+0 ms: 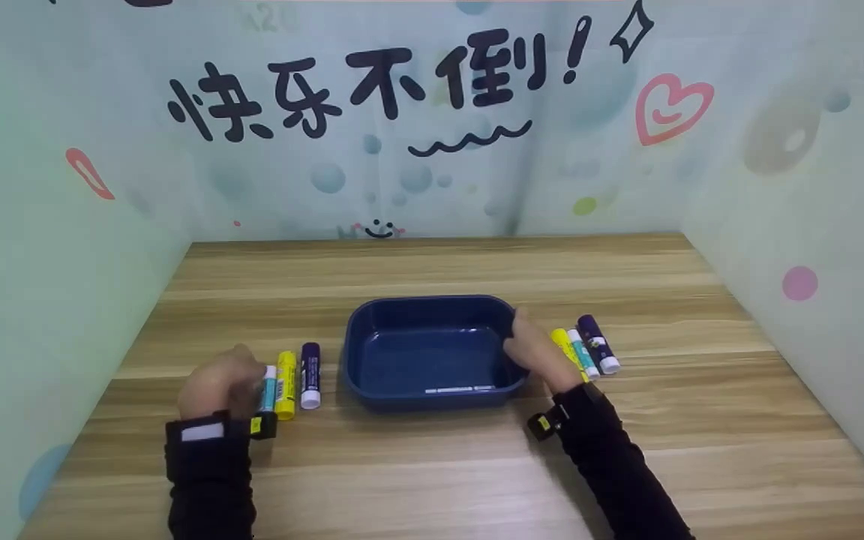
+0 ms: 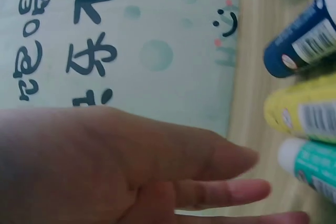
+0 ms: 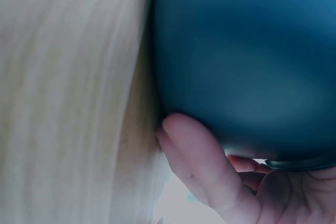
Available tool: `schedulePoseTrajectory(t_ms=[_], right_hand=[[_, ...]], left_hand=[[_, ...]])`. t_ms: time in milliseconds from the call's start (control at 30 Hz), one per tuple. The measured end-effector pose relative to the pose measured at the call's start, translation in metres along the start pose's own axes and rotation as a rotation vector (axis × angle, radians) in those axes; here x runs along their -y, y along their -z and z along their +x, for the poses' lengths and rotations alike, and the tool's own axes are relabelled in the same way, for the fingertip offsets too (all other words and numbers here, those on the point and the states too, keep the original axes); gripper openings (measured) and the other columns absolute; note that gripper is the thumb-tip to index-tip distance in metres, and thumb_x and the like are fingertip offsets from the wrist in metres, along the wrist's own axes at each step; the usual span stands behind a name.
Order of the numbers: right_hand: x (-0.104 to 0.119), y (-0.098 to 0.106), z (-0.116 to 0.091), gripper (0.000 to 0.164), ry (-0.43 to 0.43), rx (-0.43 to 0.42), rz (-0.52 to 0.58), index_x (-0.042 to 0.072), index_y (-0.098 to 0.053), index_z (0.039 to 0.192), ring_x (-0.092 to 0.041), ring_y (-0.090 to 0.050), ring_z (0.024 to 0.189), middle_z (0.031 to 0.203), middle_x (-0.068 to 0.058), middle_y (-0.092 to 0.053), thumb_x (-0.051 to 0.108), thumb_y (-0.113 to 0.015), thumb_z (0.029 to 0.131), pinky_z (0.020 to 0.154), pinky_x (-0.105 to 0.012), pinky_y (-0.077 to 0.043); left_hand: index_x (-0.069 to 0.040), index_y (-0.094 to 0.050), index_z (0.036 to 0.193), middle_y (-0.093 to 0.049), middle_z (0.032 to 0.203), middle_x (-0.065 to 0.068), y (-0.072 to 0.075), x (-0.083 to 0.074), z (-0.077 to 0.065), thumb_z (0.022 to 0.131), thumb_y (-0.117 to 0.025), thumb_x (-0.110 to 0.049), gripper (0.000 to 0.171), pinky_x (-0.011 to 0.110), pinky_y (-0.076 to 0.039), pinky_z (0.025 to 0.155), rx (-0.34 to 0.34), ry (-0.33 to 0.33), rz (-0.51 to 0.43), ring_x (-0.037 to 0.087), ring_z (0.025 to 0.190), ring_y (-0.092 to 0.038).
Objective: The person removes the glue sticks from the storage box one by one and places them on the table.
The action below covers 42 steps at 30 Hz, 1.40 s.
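Observation:
A dark blue plastic basin [image 1: 432, 301] stands in the middle of the table. My right hand [image 1: 541, 346] grips its right side at the rim; in the right wrist view the fingers [image 3: 197, 156] lie against the basin's outer wall [image 3: 247, 66]. My left hand [image 1: 218, 384] is beside the left row of glue sticks: a teal one [image 1: 268, 390], a yellow one [image 1: 286, 386] and a purple one [image 1: 310, 375]. From the left wrist, the fingers [image 2: 226, 192] look extended and apart from the teal stick [image 2: 317, 166], holding nothing.
Right of the basin lie another yellow glue stick [image 1: 565, 346], a teal one [image 1: 583, 354] and a purple one [image 1: 598, 345], close to my right wrist. Printed sheets [image 1: 432, 180] wall in the wooden table [image 1: 432, 480] at the back and both sides.

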State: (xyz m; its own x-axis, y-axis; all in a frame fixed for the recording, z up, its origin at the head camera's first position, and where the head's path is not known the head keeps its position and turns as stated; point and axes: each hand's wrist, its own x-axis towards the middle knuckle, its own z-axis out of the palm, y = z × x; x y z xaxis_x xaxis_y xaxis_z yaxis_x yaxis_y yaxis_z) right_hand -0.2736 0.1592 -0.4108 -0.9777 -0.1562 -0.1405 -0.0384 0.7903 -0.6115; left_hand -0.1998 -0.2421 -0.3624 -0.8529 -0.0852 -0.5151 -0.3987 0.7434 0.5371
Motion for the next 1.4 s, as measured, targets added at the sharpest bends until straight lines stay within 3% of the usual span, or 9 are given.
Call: schedulePoseTrajectory(t_ms=[200,333,467,600,767,867,1000,1200,1400], right_hand=[[0.000,0.000,0.000,0.070,0.000,-0.010,-0.002,-0.015,-0.007,0.142,-0.041,-0.038,0.129,0.142,-0.037,-0.027,0.001,-0.042,0.084,0.107,-0.050,-0.032],[0.000,0.000,0.001,0.071,-0.018,-0.001,0.012,-0.014,-0.004,0.143,-0.041,-0.037,0.130,0.143,-0.036,-0.025,0.001,-0.042,0.085,0.107,-0.049,-0.032],[0.000,0.000,0.001,0.072,-0.037,0.016,0.013,-0.012,0.000,0.143,-0.040,-0.034,0.132,0.145,-0.034,-0.021,0.002,-0.041,0.086,0.109,-0.049,-0.029],[0.000,0.000,0.001,0.072,-0.031,0.020,0.015,-0.012,0.000,0.143,-0.038,-0.034,0.133,0.146,-0.034,-0.021,0.002,-0.041,0.086,0.110,-0.048,-0.027],[0.000,0.000,0.002,0.071,-0.013,0.006,-0.024,-0.015,-0.002,0.142,-0.038,-0.040,0.129,0.143,-0.035,-0.027,0.002,-0.042,0.086,0.108,-0.047,-0.031],[0.000,0.000,0.001,0.071,-0.007,0.003,-0.029,-0.015,-0.003,0.142,-0.039,-0.044,0.125,0.141,-0.037,-0.029,0.002,-0.041,0.085,0.106,-0.048,-0.035],[0.000,0.001,0.000,0.071,-0.012,0.021,-0.023,-0.014,0.000,0.142,-0.038,-0.047,0.120,0.142,-0.036,-0.029,0.003,-0.040,0.086,0.101,-0.047,-0.040],[0.001,0.001,0.000,0.071,-0.038,0.033,-0.008,-0.012,0.000,0.144,-0.037,-0.045,0.123,0.144,-0.034,-0.026,0.004,-0.040,0.087,0.103,-0.046,-0.039],[0.000,0.001,0.000,0.072,-0.038,0.029,0.006,-0.011,0.002,0.144,-0.037,-0.043,0.126,0.144,-0.034,-0.025,0.003,-0.040,0.087,0.105,-0.047,-0.036]], left_hand=[[0.011,-0.026,0.138,-0.035,0.136,0.035,-0.006,-0.030,-0.008,0.097,-0.033,-0.019,0.051,0.054,-0.041,0.096,-0.152,-0.175,0.062,0.046,0.120,-0.042],[0.007,-0.037,0.133,-0.047,0.129,0.030,-0.021,-0.055,-0.006,0.095,-0.037,-0.016,0.045,0.050,-0.045,0.092,-0.262,-0.362,0.089,0.041,0.112,-0.051],[0.003,-0.054,0.116,-0.061,0.110,0.019,-0.051,-0.080,-0.003,0.093,-0.047,-0.013,0.029,0.043,-0.049,0.084,-0.344,-0.600,0.151,0.030,0.097,-0.059],[-0.006,-0.061,0.110,-0.062,0.107,0.010,-0.085,-0.098,0.001,0.092,-0.053,-0.014,0.022,0.040,-0.048,0.089,-0.314,-0.765,0.213,0.024,0.100,-0.058],[-0.009,-0.064,0.113,-0.063,0.112,0.009,-0.120,-0.108,0.016,0.095,-0.046,-0.020,0.028,0.042,-0.043,0.097,-0.171,-0.901,0.269,0.025,0.109,-0.056],[-0.010,-0.065,0.116,-0.063,0.117,0.007,-0.133,-0.108,0.023,0.097,-0.038,-0.022,0.035,0.041,-0.041,0.100,-0.105,-0.917,0.301,0.024,0.114,-0.053],[-0.016,-0.065,0.119,-0.061,0.123,0.001,-0.139,-0.106,0.025,0.098,-0.033,-0.030,0.041,0.038,-0.038,0.103,-0.056,-0.860,0.347,0.021,0.119,-0.051],[-0.022,-0.067,0.116,-0.063,0.118,-0.001,-0.140,-0.105,0.024,0.096,-0.036,-0.038,0.040,0.038,-0.041,0.100,-0.050,-0.852,0.415,0.019,0.114,-0.054],[-0.021,-0.069,0.113,-0.065,0.115,-0.001,-0.140,-0.106,0.025,0.096,-0.039,-0.033,0.036,0.036,-0.042,0.100,-0.023,-0.880,0.382,0.017,0.114,-0.056]])
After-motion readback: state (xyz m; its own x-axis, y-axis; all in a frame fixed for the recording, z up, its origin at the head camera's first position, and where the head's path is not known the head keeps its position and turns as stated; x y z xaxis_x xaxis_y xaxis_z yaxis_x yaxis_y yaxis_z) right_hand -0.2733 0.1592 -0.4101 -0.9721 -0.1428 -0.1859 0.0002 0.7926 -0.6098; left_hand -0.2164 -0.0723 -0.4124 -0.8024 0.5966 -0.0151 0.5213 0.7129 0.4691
